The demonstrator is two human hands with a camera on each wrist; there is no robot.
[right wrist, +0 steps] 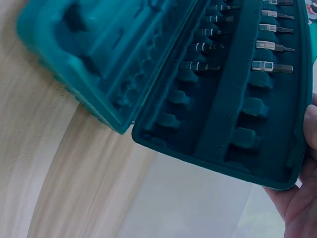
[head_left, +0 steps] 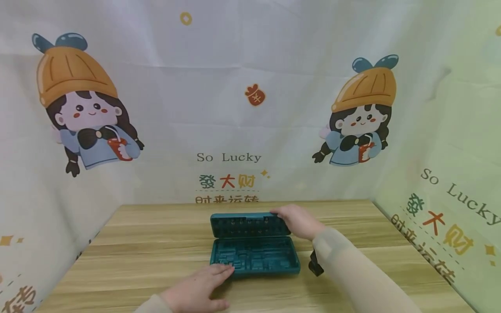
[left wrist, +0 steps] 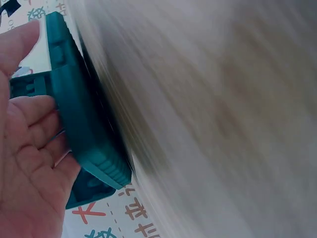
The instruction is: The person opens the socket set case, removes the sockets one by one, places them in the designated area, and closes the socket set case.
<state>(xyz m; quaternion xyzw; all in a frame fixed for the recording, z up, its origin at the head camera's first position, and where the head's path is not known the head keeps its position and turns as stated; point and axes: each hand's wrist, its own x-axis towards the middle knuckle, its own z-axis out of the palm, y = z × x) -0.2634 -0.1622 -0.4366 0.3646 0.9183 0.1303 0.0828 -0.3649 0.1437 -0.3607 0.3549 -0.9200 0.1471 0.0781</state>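
A teal screwdriver bit case (head_left: pixel 254 256) lies opened on the table, its moulded tray towards me and its lid (head_left: pixel 250 226) raised at the back. My right hand (head_left: pixel 297 221) holds the lid by its upper right corner, thumb at the rim and fingers behind it. Inside the lid, several metal bits (right wrist: pixel 270 46) sit in two rows of slots, beside some bare slots. At the tray's front left edge, my left hand (head_left: pixel 201 282) rests with its fingers extended, fingertips on the rim.
A small black object (head_left: pixel 315 264) lies right of the case, partly hidden by my right sleeve (head_left: pixel 352 265). The wooden table (head_left: pixel 156 230) ends at a printed cloth backdrop (head_left: pixel 164 108), which also hangs along both sides.
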